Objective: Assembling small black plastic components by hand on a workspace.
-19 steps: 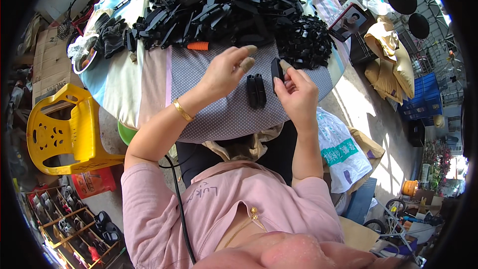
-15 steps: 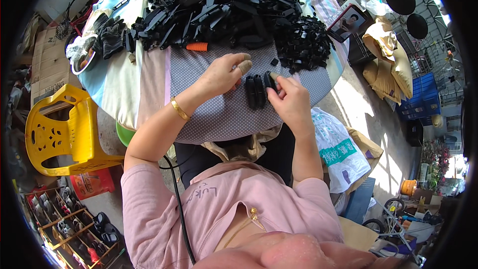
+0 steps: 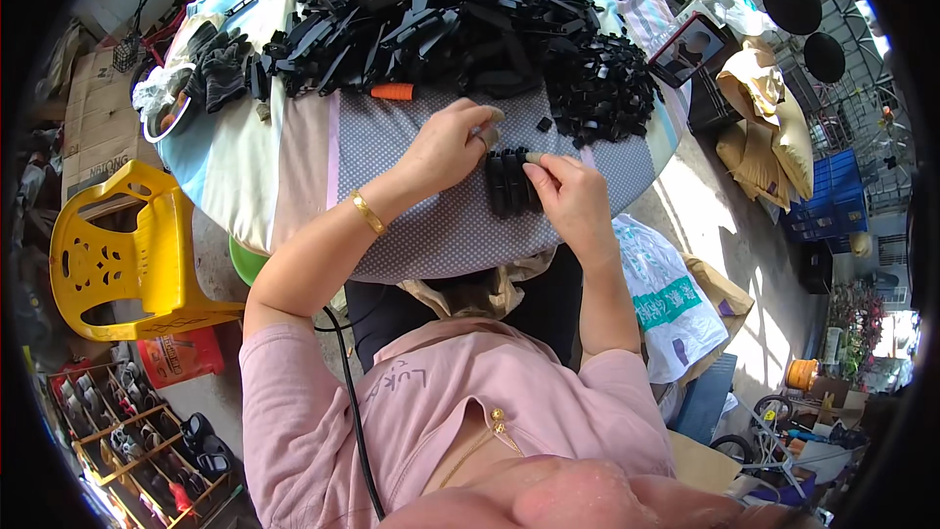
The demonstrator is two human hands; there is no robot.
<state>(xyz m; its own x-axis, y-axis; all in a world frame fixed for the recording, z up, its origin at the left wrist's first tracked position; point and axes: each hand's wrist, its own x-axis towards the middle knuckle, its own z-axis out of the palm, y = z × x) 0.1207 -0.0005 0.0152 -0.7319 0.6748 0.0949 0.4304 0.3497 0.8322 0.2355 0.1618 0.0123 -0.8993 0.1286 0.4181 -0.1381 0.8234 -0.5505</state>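
Note:
In front of me, a row of elongated black plastic pieces (image 3: 506, 186) sits side by side on the grey dotted cloth. My right hand (image 3: 576, 204) is closed at the right end of the row, thumb and forefinger on the rightmost piece. My left hand (image 3: 450, 149) is at the upper left of the row, its fingers pinched together. Light-coloured covers wrap some of its fingertips. Whatever lies between those fingers is hidden or too small to name. One small black piece (image 3: 544, 124) rests alone just beyond the row.
A large heap of black plastic parts (image 3: 421, 20) covers the table's far side, with a pile of smaller black pieces (image 3: 602, 88) at its right. An orange cylindrical piece (image 3: 393, 91) lies before the heap. Dark gloves (image 3: 221, 67) and a propped-up screen (image 3: 688, 51) flank it.
My right hand has brought its black piece against the others in the row. My left hand has moved slightly right, closer to the row's far end.

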